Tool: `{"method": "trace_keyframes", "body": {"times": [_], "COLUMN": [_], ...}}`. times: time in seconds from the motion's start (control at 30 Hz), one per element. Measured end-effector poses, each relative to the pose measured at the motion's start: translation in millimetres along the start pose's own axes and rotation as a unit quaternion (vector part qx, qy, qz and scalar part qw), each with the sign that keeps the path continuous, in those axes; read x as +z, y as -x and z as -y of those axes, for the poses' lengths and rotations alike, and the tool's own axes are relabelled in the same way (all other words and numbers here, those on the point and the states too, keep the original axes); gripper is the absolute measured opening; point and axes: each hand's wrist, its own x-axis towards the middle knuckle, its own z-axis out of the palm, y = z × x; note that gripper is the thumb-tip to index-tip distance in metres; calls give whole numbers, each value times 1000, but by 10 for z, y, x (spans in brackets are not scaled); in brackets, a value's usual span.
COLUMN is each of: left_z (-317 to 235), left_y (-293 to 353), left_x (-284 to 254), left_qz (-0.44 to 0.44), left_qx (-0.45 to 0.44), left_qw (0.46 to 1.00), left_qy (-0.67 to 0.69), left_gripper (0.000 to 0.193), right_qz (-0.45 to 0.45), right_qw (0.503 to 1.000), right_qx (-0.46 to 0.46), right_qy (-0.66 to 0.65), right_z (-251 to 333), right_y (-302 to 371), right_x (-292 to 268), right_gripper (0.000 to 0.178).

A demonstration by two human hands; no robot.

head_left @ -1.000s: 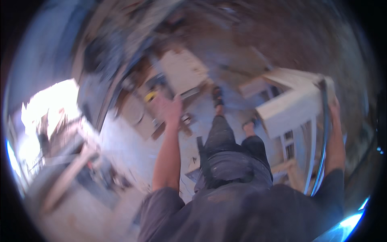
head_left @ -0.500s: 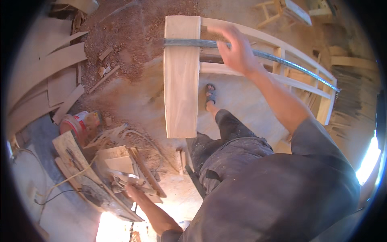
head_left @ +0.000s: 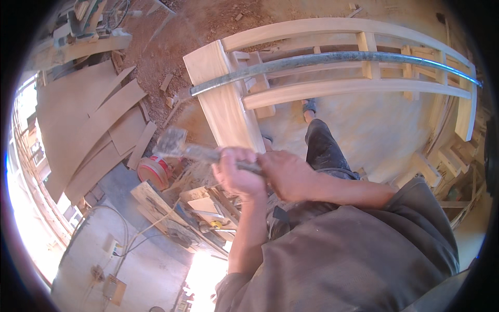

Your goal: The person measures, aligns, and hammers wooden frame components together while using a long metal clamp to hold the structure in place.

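Observation:
Both my hands are on the thick handle of a hammer-like tool (head_left: 200, 153) with a broad grey head, blurred by motion. My left hand (head_left: 239, 174) wraps the handle nearer the head. Close behind it, my right hand (head_left: 288, 175) is closed round the handle's end. The tool's head points left, in front of my body. Just beyond my hands stands a pale wooden frame (head_left: 332, 88), its wide near post (head_left: 223, 99) at the left and long rails running right. A grey metal pipe (head_left: 301, 61) lies lengthwise along the frame, crossing the post.
Flat boards (head_left: 83, 125) are stacked at the left, near a red and white bucket (head_left: 154, 171). A cluttered wooden stand (head_left: 208, 205) with cords sits below the bucket. Small wood scraps (head_left: 166, 83) lie on the dirt floor. More wooden pieces (head_left: 426, 169) lie at the right.
My left hand has come up from the cluttered stand with the tool. My right hand has left the pipe area and come down onto the handle. The view has shifted left.

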Motion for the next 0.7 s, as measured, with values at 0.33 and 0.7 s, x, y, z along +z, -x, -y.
{"method": "trace_keyframes", "body": {"times": [0.33,0.7], "left_z": [-317,164], "left_y": [-1620,-2625], "left_x": [390,1063], "left_qz": [347,401], "left_qx": [367,455], "left_qw": [756,475], "left_qy": [-416,-638], "left_gripper": [34,48], "right_qz": [-393,-469], "right_qw": [868,123], "right_qx": [180,70], "right_qy": [-243,-872], "right_z": [-551,-458], "right_y": [736,467], "right_x": [453,469], "right_gripper": [22,15]}}
